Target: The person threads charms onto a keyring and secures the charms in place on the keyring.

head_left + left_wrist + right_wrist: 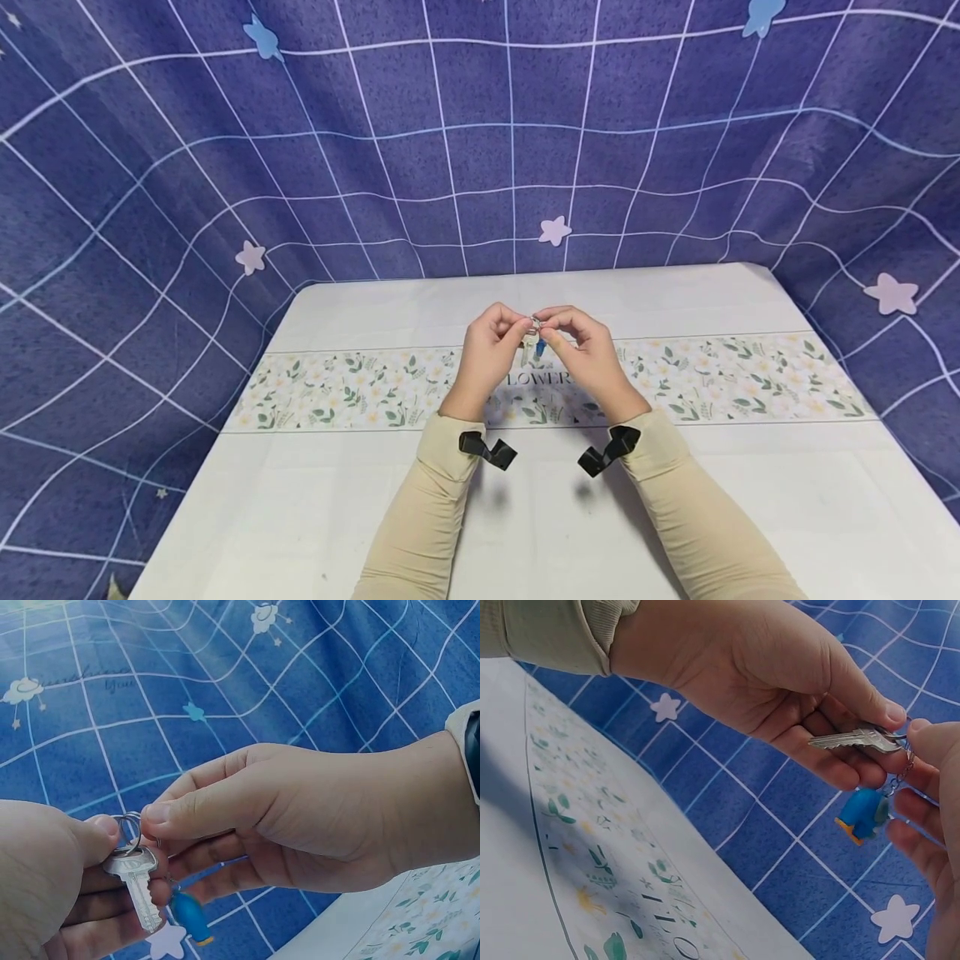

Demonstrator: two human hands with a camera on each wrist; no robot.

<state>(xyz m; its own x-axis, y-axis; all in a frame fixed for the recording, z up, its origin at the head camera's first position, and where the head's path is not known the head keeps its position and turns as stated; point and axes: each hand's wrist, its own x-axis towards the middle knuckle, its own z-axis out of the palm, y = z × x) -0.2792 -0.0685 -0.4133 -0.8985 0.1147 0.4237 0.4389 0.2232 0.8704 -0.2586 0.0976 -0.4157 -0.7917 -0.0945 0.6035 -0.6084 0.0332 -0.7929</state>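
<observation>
Over the table's middle, my left hand (486, 354) and right hand (590, 354) meet fingertip to fingertip at a small metal key ring (130, 823). Each hand pinches the ring between thumb and fingers, one from either side. A silver toothed key (139, 889) hangs from it, lying in front of the left fingers in the left wrist view. On a short chain (903, 771) dangles a blue figure charm (862, 812) with a yellow-orange base. Part of the ring is covered by the thumbs (891, 712).
Beneath the hands is a table with a white cloth (315, 500), crossed by a floral band (360, 387) with lettering. A blue curtain (480, 158) with white grid lines and stars hangs behind and at both sides. Black wrist mounts (487, 450) sit on the beige sleeves (420, 517).
</observation>
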